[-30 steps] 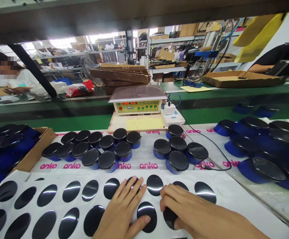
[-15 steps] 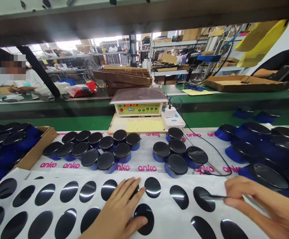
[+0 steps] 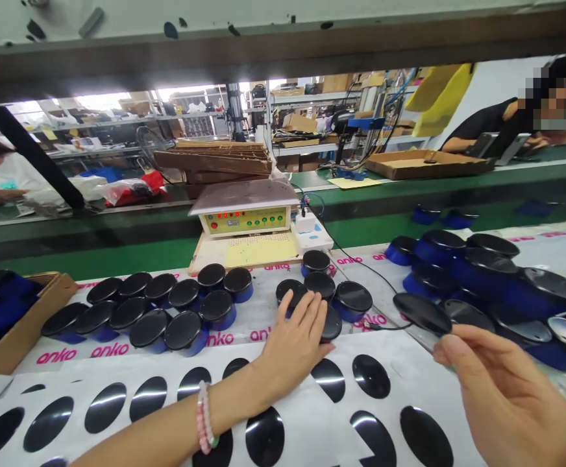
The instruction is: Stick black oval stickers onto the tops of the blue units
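My right hand [image 3: 511, 389] pinches the edge of a round black sticker [image 3: 422, 313] between thumb and fingers, in the air above the white sheet [image 3: 439, 363]. With fingers stretched out and slightly apart, my left hand [image 3: 295, 340] lies over a blue round housing with a black top [image 3: 330, 324] and partly covers it. A neighbouring black-topped housing [image 3: 290, 288] is partly behind the fingertips. Round black stickers [image 3: 265, 436] lie in rows on the white sheet under my left forearm. A beaded bracelet [image 3: 204, 415] circles the left wrist.
More blue housings stand in a group [image 3: 185, 331] at the left and a pile [image 3: 487, 266] at the right. A cardboard box [image 3: 49, 311] holds others. Behind are a control box [image 3: 248, 220], a white adapter [image 3: 312, 233], a black cable [image 3: 370, 266] and two people beyond the green belt.
The right hand has lifted the black sticker off the white sheet. My left hand has moved from the sheet forward and right onto a blue housing. The view has turned right.
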`<state>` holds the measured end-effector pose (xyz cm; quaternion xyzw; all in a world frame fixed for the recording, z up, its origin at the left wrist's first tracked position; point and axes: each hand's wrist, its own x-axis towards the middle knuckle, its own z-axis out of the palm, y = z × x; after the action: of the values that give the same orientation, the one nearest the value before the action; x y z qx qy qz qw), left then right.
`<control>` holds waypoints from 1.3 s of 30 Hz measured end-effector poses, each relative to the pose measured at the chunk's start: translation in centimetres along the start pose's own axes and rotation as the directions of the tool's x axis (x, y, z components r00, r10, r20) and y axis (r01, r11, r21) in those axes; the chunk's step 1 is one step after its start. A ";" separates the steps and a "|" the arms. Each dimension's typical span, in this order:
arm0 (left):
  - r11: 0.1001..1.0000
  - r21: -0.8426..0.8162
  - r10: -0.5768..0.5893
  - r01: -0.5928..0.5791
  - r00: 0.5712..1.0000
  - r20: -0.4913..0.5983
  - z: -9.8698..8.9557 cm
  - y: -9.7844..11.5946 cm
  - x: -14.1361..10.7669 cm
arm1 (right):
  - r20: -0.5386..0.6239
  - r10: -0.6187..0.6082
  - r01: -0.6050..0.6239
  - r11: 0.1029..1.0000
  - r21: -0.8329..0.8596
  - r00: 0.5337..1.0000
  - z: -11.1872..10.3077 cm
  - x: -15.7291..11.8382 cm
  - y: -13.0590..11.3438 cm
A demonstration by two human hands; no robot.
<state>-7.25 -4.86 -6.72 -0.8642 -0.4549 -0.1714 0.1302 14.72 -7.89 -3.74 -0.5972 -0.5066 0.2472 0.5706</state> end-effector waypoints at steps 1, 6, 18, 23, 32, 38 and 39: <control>1.000 -0.018 0.023 -0.023 1.000 -0.009 0.1 0.1 -0.2 | -0.022 0.029 -0.028 0.998 0.051 0.999 0.1 0.0 0.1; 0.980 -0.196 0.031 -0.023 0.999 0.038 -1.1 0.7 0.0 | 0.025 0.033 -0.036 0.986 0.163 0.999 1.4 0.4 0.0; 0.888 -0.406 -0.126 0.215 0.964 0.234 -2.6 -6.1 1.8 | 0.357 -0.069 0.097 0.993 -0.061 0.931 3.9 4.5 0.1; 0.860 -0.407 -0.254 0.309 0.950 0.184 -1.7 -5.8 1.2 | 0.480 -0.167 0.231 0.970 -0.078 0.861 6.5 5.6 2.3; 0.852 -0.449 -0.215 0.268 0.962 0.167 -2.3 -6.7 0.2 | 0.415 -0.140 0.157 0.988 -0.008 0.899 5.7 5.6 2.4; 0.810 -0.581 -0.090 0.079 0.996 0.009 -5.4 -3.6 2.2 | 0.471 -0.247 0.108 0.947 0.303 0.847 4.7 4.4 -1.4; 0.781 -0.625 -0.037 0.012 0.999 -0.028 -6.0 -3.2 2.6 | 0.489 -0.295 0.128 0.930 0.345 0.821 4.7 4.1 -2.2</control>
<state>-9.61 -3.50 0.04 -0.8491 -0.3812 -0.3304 -0.1564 11.42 -2.61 -1.60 -0.3519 -0.6656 0.4104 0.5145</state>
